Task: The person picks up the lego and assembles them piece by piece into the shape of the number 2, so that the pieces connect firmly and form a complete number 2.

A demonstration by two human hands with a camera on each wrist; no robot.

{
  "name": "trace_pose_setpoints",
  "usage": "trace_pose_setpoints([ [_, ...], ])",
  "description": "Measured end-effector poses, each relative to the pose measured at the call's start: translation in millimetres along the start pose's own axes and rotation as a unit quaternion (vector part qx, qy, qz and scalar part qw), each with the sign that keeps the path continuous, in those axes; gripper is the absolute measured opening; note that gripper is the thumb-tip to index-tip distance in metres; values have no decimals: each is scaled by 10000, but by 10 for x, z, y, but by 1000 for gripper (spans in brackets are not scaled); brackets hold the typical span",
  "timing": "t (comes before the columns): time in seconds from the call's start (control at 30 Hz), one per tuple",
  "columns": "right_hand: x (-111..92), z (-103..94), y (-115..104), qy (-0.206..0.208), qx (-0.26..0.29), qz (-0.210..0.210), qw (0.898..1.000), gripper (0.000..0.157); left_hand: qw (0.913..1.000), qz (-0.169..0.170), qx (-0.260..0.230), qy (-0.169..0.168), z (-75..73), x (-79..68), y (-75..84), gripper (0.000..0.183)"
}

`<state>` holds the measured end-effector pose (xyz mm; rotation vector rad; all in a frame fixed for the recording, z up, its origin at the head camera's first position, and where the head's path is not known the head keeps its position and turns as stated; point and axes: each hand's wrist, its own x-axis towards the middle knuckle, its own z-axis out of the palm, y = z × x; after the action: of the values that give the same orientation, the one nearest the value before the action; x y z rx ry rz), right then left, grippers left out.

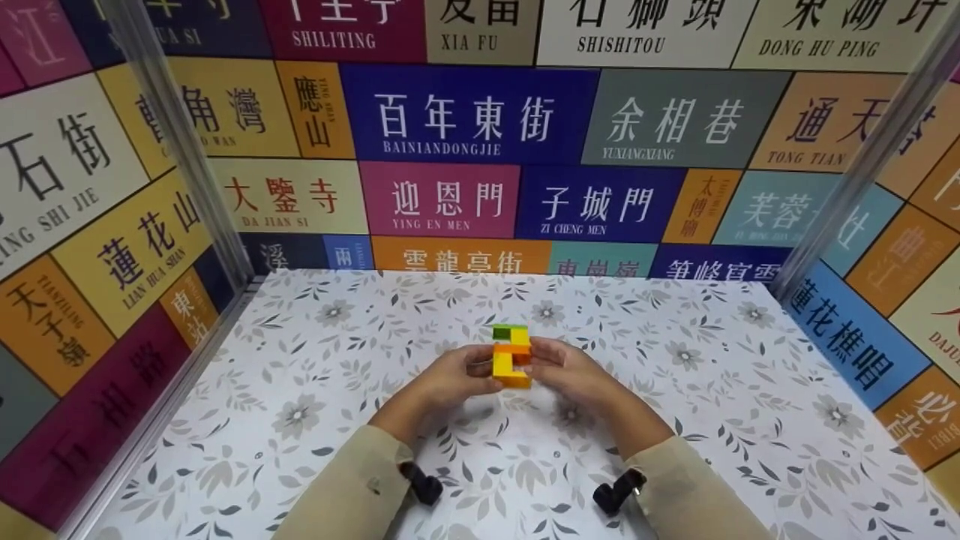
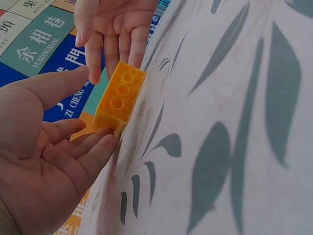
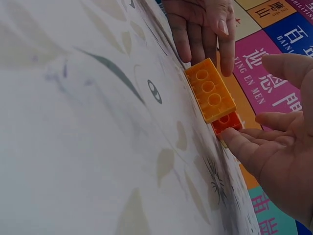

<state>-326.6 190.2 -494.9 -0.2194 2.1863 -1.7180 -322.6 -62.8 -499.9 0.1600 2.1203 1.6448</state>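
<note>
A small build of toy building bricks (image 1: 511, 367) in yellow, orange and green is between the two hands over the table. My left hand (image 1: 454, 373) is at its left side, fingers loosely extended. In the left wrist view its fingertips touch the near end of a yellow brick (image 2: 108, 120), whose hollow underside shows; the thumb stands away. On the other side is my right hand (image 1: 568, 373), likewise loose. In the right wrist view its fingertips reach a red-orange brick (image 3: 228, 122) beside the yellow brick (image 3: 209, 90), thumb apart. Whether the build rests on the table is unclear.
A white cloth with a grey leaf and flower pattern covers the table (image 1: 300, 465). Upright panels with colourful sign-like tiles (image 1: 469, 112) enclose the back and sides, with clear posts (image 1: 184, 142) at the corners. Black straps (image 1: 422, 484) are at both wrists.
</note>
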Motion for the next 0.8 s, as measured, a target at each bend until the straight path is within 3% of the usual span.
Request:
trace_pose_setpoints([
  [0.2, -23, -93, -81, 332, -148, -17, 9993, 76, 9991, -101, 223, 344, -46, 2, 48, 72],
  [0.33, -41, -198, -151, 564, -606, -108, 9965, 76, 9948, 18, 558, 848, -118, 23, 95, 68],
  [0.6, -50, -377, -356, 1072, -938, -137, 9897, 66, 9629, 483, 1186, 2377, -292, 100, 272, 68],
  [0.8, 33, -322, -415, 1145, -854, 20, 9897, 68, 9528, 815, 845, 2801, -341, 95, 423, 68],
])
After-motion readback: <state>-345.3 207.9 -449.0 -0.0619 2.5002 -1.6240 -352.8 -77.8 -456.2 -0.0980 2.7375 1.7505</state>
